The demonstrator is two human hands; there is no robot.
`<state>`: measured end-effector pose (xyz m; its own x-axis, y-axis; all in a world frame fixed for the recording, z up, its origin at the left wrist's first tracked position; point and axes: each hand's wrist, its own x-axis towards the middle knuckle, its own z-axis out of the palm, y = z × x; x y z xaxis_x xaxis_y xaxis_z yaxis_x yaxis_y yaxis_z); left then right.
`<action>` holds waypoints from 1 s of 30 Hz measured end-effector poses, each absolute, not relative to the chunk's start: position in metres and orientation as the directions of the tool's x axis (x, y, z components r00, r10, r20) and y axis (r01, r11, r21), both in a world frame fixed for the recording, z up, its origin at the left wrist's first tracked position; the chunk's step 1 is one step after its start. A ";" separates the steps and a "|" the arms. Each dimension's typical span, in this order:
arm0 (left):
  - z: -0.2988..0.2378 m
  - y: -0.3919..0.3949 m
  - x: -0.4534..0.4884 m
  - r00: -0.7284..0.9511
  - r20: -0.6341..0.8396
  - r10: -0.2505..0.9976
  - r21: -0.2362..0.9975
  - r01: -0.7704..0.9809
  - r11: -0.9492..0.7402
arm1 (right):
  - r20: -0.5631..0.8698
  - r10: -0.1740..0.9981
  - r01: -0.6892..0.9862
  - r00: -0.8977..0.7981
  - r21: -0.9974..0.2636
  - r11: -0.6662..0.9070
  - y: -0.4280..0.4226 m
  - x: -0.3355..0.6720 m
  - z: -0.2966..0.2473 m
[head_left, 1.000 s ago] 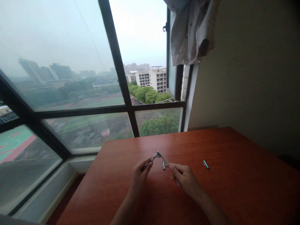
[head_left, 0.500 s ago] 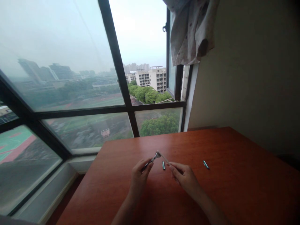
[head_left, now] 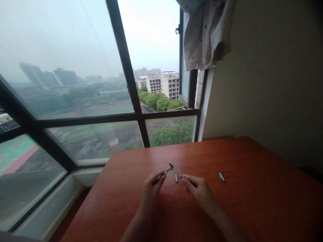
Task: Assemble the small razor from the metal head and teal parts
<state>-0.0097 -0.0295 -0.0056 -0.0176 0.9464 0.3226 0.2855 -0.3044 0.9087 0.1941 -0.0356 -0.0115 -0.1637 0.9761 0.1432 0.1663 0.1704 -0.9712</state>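
My left hand pinches a thin dark pen body with a metal tip, held above the red-brown table and pointing up to the right. My right hand pinches a slim pale refill whose end meets the metal tip. A small teal and dark pen piece lies on the table between my two hands. A second teal piece lies to the right of my right hand.
The table stands against a large dark-framed window looking out over buildings and trees. A pale cloth hangs at the top by the beige wall on the right.
Hardly anything differs. The joined tip and refill have risen very slightly, and both hands keep their grip.
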 end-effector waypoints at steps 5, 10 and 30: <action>-0.004 -0.029 -0.010 -0.078 0.338 0.938 0.908 0.290 -0.303 | 0.118 0.976 0.154 -0.185 -0.977 0.148 -0.037 0.194 -0.011; -0.002 -0.030 -0.010 -0.061 0.342 0.938 0.899 0.310 -0.308 | 0.130 0.976 0.166 -0.175 -0.973 0.159 -0.036 0.194 -0.011; -0.001 -0.028 -0.013 -0.051 0.324 0.945 0.910 0.291 -0.296 | 0.148 0.974 0.196 -0.174 -0.964 0.182 -0.036 0.194 -0.010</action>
